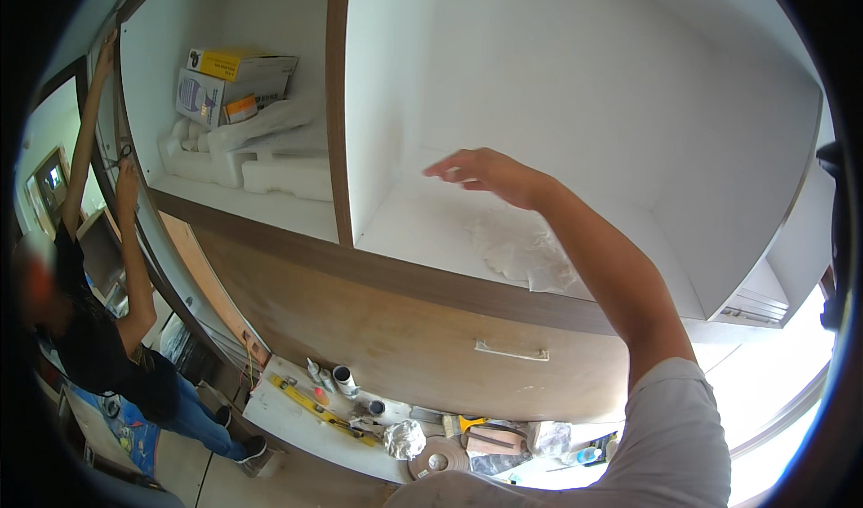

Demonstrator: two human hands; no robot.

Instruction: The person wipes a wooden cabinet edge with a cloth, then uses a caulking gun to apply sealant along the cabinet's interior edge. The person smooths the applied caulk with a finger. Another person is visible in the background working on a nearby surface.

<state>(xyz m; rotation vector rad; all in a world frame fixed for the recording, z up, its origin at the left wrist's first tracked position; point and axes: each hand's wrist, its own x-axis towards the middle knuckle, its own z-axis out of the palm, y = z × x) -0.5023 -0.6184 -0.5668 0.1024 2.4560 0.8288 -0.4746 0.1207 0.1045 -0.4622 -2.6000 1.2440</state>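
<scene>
One bare arm in a grey sleeve reaches up from the lower right into a white cupboard [557, 49], and the right hand [490, 173] at its end is released, grasping nothing, with fingers loosely bent and pointing left. The left hand is out of view, so I cannot tell its grip. A crumpled clear plastic sheet [517, 243] lies on the cupboard floor near the front edge, below the right hand and beside the forearm; hand and sheet look apart. Left of a brown-edged divider [340, 103], a second compartment holds white foam packing [288, 175] with a grey-and-white box [200, 97] on it and a yellow-topped box [216, 64] above that. Under the cupboard stands a brown panel [360, 319] with a pale handle [511, 352]. On the white counter [279, 409] below lie a yellow level [310, 400], a foil ball [404, 439], a brown roll [422, 463] and a brush [452, 425]. At far left another person [117, 369] in dark top and jeans raises both arms to an upright frame.
</scene>
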